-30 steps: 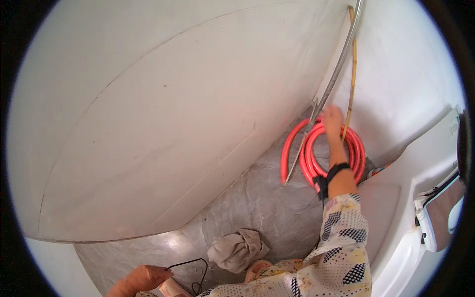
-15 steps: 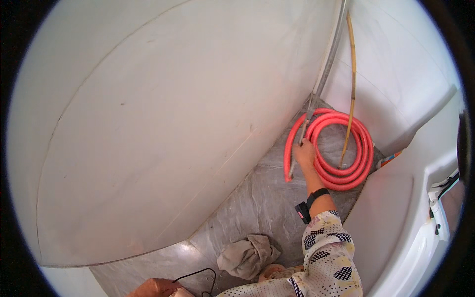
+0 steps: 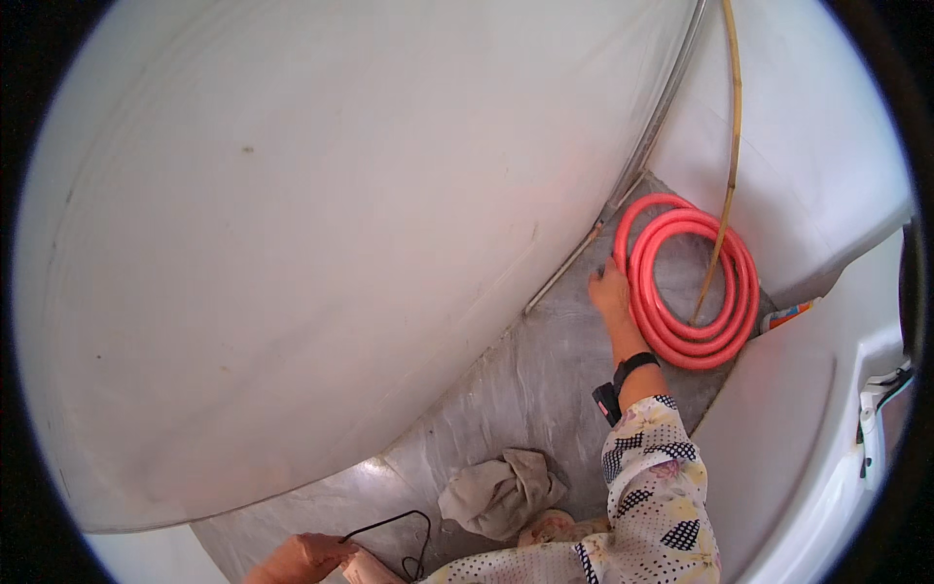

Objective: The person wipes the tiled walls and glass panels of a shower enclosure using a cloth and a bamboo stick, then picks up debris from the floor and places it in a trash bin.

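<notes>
My right hand (image 3: 609, 286) is at the left side of a coiled red hose (image 3: 741, 292), its fingers closed on the outer turn where the loose end lies. A dark strap with a small black box sits on that wrist. Just left of the hand, a thin grey rod (image 3: 562, 271) lies along the foot of the big white curved wall. My left hand (image 3: 313, 555) is low in the picture, its fingers curled by a pale pink thing (image 3: 370, 568) that I cannot make out. A black cord (image 3: 389, 523) loops out beside it.
A crumpled grey cloth (image 3: 496, 494) lies on the grey marbled floor (image 3: 467, 414). One bamboo stick (image 3: 734, 127) leans down into the coil. The white curved wall (image 3: 292, 253) fills the left; a white panel (image 3: 778, 409) stands at right, with a colourful packet (image 3: 786, 316) behind it.
My right hand has let go of the grey rod, which now lies against the wall's foot, and has taken hold of the hose. The hose's loose end has been drawn in toward the coil.
</notes>
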A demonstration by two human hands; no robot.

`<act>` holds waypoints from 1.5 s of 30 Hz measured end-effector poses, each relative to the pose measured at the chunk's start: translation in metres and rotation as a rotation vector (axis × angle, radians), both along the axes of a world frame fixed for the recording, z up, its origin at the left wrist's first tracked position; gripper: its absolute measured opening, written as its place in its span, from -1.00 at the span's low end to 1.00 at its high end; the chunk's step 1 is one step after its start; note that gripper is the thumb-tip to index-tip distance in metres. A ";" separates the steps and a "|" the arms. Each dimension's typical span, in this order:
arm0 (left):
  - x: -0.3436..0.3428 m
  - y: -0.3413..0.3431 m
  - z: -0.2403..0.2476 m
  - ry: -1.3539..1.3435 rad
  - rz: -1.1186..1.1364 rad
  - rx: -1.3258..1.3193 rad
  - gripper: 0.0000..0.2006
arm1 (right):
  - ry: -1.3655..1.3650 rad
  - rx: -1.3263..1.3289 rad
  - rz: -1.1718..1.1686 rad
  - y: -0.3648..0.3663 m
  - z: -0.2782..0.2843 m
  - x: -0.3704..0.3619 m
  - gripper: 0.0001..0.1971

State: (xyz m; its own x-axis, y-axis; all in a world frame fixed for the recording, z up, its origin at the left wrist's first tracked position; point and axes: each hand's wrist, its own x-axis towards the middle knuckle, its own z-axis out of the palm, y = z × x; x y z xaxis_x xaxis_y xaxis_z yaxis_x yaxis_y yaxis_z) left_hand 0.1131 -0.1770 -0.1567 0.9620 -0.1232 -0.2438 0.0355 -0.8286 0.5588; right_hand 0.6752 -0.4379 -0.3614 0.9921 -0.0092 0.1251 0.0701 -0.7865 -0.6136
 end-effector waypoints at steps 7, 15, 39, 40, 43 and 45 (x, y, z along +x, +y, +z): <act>0.023 0.014 0.020 0.115 -0.066 0.025 -0.81 | -0.115 -0.100 0.050 -0.009 -0.001 0.011 -0.67; 0.034 0.007 0.043 0.129 -0.006 -0.068 -0.75 | -0.061 -0.217 0.503 0.040 0.022 -0.047 -0.53; 0.033 0.010 0.048 0.204 0.067 -0.088 -0.79 | -0.037 -0.714 0.483 0.012 0.023 -0.049 -0.70; 0.030 0.012 0.045 0.212 0.071 -0.080 -0.79 | 0.025 -0.719 0.402 0.003 0.015 -0.043 -0.71; 0.021 0.022 0.035 0.286 0.059 -0.084 -0.80 | -0.006 -0.756 0.413 -0.030 -0.018 -0.025 -0.74; 0.019 0.022 0.033 0.179 0.022 -0.101 -0.78 | 0.006 -0.732 0.404 -0.032 -0.035 -0.031 -0.77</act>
State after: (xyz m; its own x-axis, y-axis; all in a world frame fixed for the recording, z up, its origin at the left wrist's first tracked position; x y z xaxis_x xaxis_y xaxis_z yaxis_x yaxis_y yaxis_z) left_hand 0.1318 -0.1547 -0.1238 0.9070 -0.1349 -0.3989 0.1596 -0.7664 0.6223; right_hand 0.6446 -0.4704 -0.3965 0.9022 0.4290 -0.0442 0.4307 -0.9015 0.0413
